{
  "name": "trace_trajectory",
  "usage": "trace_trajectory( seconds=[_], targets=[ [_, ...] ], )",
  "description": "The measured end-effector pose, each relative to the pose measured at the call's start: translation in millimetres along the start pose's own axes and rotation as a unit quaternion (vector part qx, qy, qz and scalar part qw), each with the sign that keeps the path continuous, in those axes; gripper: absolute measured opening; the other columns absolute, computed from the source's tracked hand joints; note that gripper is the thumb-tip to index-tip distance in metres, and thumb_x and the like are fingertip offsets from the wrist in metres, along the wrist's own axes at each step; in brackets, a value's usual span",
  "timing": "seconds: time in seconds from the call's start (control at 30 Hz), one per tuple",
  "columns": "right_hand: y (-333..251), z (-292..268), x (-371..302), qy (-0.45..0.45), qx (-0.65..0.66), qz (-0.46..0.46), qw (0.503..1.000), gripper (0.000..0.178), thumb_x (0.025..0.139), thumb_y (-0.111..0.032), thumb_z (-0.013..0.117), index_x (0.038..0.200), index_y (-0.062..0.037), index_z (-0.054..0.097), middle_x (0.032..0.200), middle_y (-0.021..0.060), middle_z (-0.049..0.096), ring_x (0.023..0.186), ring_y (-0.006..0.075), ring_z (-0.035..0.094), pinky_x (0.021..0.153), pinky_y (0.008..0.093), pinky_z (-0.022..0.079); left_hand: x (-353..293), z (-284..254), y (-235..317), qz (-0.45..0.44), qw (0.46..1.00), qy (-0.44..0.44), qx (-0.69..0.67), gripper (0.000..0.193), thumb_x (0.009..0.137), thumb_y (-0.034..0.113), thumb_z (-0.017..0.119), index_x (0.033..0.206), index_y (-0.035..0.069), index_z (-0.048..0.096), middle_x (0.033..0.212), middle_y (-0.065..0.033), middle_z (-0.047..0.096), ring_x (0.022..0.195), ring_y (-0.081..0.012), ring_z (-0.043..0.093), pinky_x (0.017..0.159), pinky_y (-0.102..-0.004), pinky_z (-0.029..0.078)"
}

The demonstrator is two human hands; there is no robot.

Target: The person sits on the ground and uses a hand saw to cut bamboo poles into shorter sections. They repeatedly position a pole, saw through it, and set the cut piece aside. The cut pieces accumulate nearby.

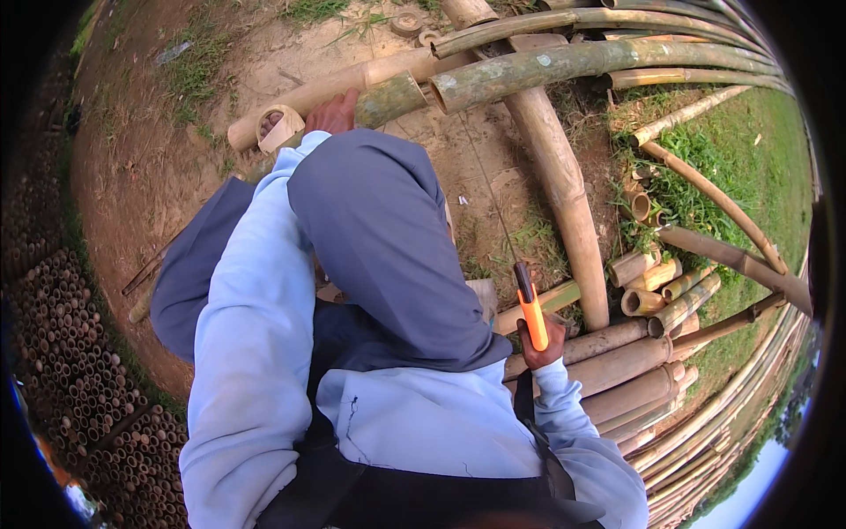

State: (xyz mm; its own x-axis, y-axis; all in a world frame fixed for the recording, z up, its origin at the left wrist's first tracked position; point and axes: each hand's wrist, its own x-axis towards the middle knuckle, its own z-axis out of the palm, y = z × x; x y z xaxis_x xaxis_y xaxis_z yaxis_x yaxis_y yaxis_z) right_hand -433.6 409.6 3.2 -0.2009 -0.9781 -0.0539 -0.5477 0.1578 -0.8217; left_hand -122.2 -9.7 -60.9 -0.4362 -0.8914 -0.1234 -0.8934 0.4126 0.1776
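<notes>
A: What is the ground like here?

B: It is outdoors. The ground [167, 167] is bare brown earth with small patches of grass, and at the right there is a green lawn [758, 150]. Many bamboo poles [617, 370] lie side by side at the lower right, and short cut bamboo pieces [656, 291] lie near them. At the left edge there is a stack of bamboo tubes [70, 353], seen from their open ends.

A: And where are the hands?

B: The left hand [333, 113] is stretched far forward, past the raised knee in dark blue trousers [379, 229]. It rests on a pale bamboo pole [352, 81] lying on the earth, close to the pole's hollow cut end. How the fingers curl I cannot tell, because the sleeve and knee hide most of them.

A: The right one?

B: The right hand [542, 348] is low, just beside the lying poles, with the arm bent in a light blue sleeve [564, 414]. Its fingers are clenched around the orange handle of a saw [530, 313]; the thin blade goes up and forward toward a greenish bamboo pole [564, 66].
</notes>
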Motion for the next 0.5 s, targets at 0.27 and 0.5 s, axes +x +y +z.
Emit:
trace_trajectory(
  seconds=[0.27, 0.5],
  targets=[
    [14, -32, -17, 0.014, -0.106, -0.103, 0.989, 0.019, 0.068, 0.004, 0.068, 0.086, -0.0008, 0.064, 0.069, 0.0154, 0.056, 0.06, 0.0375, 0.058, 0.054, 0.0435, 0.047, 3, -3, 0, -0.011, 1.0, -0.023, -0.013, 0.068, 0.07, 0.036, 0.079, 0.123, 0.01, 0.046, 0.11, -0.0237, 0.063, 0.103, -0.0465, 0.061, 0.086, -0.0532, 0.047],
    [83, -30, -57, 0.0, -0.229, -0.073, 0.971, 0.018, 0.067, -0.001, 0.067, 0.083, -0.0042, 0.061, 0.073, 0.0155, 0.056, 0.069, 0.0382, 0.057, 0.061, 0.0468, 0.047, 5, -3, 1, -0.028, 0.995, -0.1, -0.007, 0.061, 0.08, 0.04, 0.068, 0.13, 0.013, 0.047, 0.115, -0.0221, 0.064, 0.109, -0.0457, 0.06, 0.092, -0.0507, 0.046]
  ],
)
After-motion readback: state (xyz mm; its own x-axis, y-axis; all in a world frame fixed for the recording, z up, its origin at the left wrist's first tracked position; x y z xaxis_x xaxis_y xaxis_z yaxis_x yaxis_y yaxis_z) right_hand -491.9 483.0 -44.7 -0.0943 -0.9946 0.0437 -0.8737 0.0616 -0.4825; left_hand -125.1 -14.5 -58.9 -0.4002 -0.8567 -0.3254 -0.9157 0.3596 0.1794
